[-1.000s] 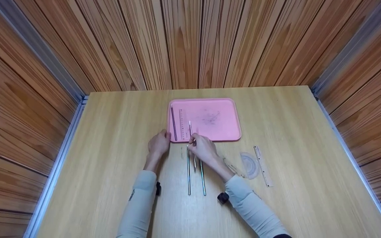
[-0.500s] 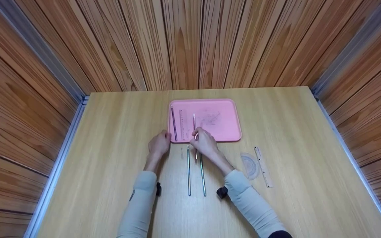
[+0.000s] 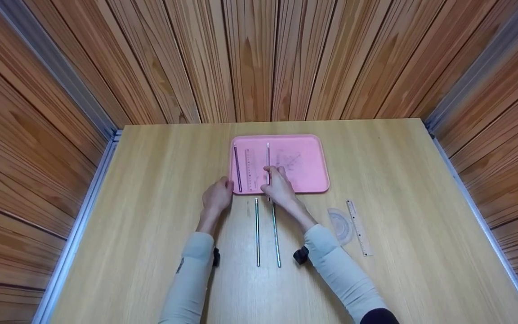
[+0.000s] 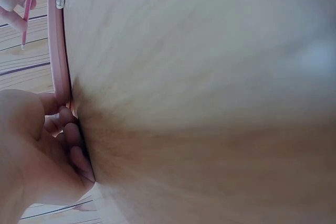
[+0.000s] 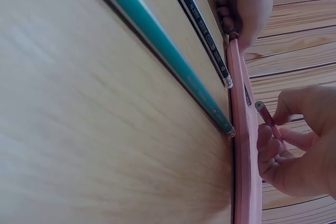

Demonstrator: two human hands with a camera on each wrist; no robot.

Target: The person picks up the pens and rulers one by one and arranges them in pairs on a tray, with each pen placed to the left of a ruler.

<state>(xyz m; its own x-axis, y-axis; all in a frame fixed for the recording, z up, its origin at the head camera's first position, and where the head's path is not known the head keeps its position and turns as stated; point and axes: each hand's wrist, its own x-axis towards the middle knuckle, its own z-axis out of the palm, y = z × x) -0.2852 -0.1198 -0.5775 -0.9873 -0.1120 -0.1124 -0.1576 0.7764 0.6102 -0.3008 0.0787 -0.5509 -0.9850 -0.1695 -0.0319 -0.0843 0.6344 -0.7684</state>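
Round the pink tray (image 3: 311,175), the surface (image 3: 169,157) gives passage at ten and three o'clock; two pencils (image 3: 276,235) bar six, the left hand (image 3: 216,195) eight, a protractor (image 3: 341,226) and ruler (image 3: 359,228) four to five, the wooden wall (image 3: 250,58) twelve.

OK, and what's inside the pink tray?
In the pink tray lie a dark pencil, a clear ruled strip and grey marks too faint to identify. The right grip holds a red pencil over it, hiding whatever is beneath from the head view.
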